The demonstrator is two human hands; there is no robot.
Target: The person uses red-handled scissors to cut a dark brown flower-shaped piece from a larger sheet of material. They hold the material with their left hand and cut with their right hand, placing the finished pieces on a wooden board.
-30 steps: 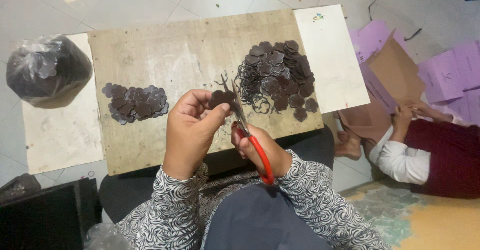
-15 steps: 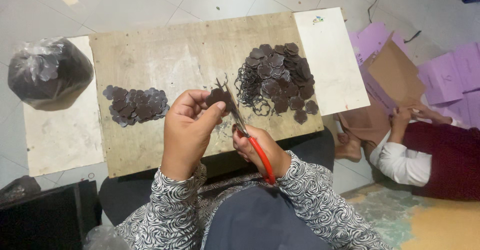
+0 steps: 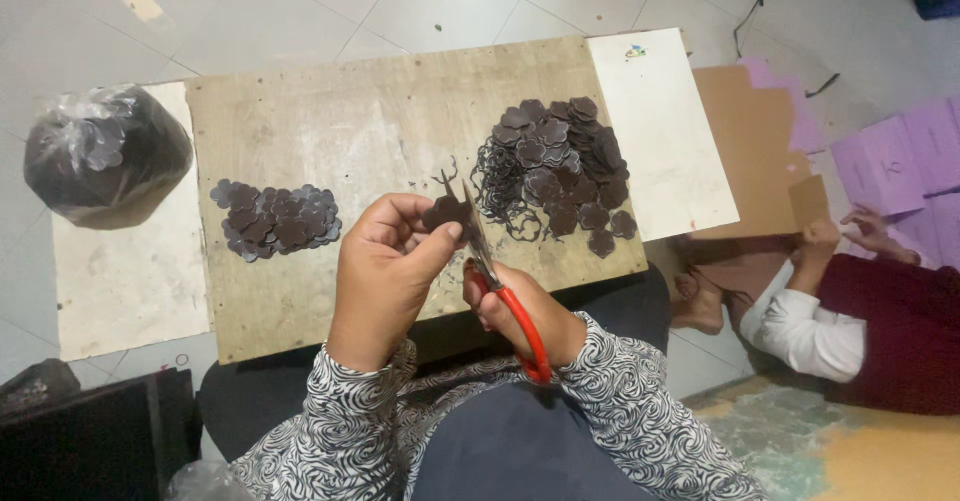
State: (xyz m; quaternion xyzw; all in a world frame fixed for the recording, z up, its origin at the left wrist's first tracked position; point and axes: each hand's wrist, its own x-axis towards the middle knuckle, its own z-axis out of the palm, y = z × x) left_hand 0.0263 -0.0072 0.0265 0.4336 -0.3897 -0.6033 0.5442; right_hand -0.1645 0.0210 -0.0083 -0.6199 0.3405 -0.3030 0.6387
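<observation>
Clear bag (image 3: 105,156) at 9 o'clock on the white board, stuffed w/ dark flower cutouts, top tied. Purple boxes (image 3: 905,161) at 3 o'clock by a co-worker's hands; contents can't be seen. Wooden surface (image 3: 370,121) carries a trimmed pile (image 3: 275,219) at left and an untrimmed heap (image 3: 555,171) w/ loose rings at right. Left hand (image 3: 385,271) pinches one dark cutout (image 3: 445,211) over the surface centre. Right hand (image 3: 520,311) is closed round red scissors (image 3: 505,291), blades at the cutout's right edge. Vs half a sec ago: hands, cutout, piles much the same; bag sits closer to centre of view.
</observation>
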